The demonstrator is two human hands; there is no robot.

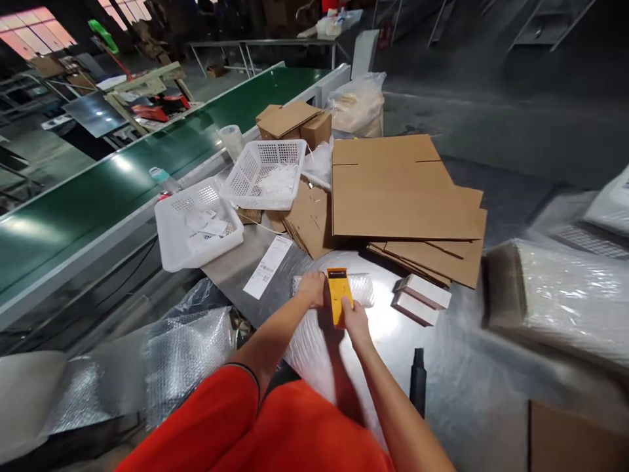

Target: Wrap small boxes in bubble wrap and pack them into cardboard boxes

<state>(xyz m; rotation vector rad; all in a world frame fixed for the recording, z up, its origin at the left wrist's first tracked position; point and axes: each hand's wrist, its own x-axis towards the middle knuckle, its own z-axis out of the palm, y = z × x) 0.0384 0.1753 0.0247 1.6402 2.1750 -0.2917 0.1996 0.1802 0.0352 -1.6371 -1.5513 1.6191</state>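
A yellow tape dispenser (339,296) is gripped from its right side by my right hand (356,321), the thumb on its face. Just left of it, my left hand (312,289) rests with curled fingers on a bubble-wrapped item (362,289); whether it pinches the wrap or some tape is too small to tell. The wrapped item lies crosswise on the metal table (462,354), partly hidden behind the dispenser. Two small white boxes (421,299) sit to the right. A long white label (268,267) lies to the left.
Flat cardboard sheets (393,190) are stacked beyond my hands. Two white baskets (199,226) stand at the back left beside a green conveyor (147,154). A black tool (418,383) lies near the front. Plastic-wrapped stacks (570,301) are at right, bubble wrap (189,354) at lower left.
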